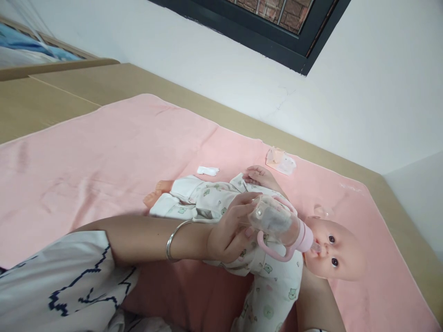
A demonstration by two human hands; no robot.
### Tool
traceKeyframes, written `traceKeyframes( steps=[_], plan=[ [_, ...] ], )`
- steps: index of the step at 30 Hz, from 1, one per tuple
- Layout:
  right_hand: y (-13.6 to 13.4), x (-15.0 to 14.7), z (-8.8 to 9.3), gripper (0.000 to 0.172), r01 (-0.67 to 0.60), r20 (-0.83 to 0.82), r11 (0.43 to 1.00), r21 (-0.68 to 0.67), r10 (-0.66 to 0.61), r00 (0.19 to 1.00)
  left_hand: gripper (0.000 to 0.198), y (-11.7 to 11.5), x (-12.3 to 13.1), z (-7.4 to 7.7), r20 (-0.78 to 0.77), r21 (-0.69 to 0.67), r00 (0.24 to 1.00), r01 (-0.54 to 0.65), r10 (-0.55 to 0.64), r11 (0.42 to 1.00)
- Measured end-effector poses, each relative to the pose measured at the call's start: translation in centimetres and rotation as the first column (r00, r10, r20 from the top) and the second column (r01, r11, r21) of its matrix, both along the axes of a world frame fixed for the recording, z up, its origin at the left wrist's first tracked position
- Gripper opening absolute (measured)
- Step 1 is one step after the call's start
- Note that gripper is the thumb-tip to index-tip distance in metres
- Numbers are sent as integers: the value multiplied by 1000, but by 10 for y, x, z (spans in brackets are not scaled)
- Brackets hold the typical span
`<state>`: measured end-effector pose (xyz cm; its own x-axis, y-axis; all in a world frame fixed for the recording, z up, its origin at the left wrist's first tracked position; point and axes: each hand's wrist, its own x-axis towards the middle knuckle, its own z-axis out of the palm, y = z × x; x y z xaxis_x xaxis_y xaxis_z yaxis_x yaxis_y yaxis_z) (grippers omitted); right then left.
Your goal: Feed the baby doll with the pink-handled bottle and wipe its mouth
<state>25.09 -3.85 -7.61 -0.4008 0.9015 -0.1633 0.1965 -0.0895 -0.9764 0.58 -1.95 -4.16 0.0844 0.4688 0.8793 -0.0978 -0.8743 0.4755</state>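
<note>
A baby doll (341, 251) in a white printed sleepsuit lies across a pink blanket (104, 157), head to the right and feet to the left. My left hand (230, 233), with a silver bangle on its wrist, is closed around a clear baby bottle (277, 221) with pink handles. The bottle's teat is at the doll's mouth. My right forearm comes up from the bottom edge and passes under the doll's neck. My right hand (259, 176) curls over the doll's far shoulder, with only its fingers showing.
A small white cloth (208, 170) and a clear plastic piece (280, 161) lie on the blanket beyond the doll. A clear cap (322, 211) sits by its head. The blanket covers a beige surface (69, 92) against a white wall with a dark window frame (263, 32).
</note>
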Motion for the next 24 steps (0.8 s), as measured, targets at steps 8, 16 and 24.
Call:
traceKeyframes(
  steps=[8,16,24],
  plan=[
    [26,-16,28,48,-61,28,998,4,61,998,50,-2,-1,1,-20,-38,1000,11,-12,999],
    [66,-26,36,53,-48,54,998,28,46,997,49,-4,-4,1,-52,-64,999,-1,-3,998],
    [18,-6,25,56,15,38,1000,15,-15,999,53,1,-5,2,-32,-6,999,17,-17,1000]
  ],
)
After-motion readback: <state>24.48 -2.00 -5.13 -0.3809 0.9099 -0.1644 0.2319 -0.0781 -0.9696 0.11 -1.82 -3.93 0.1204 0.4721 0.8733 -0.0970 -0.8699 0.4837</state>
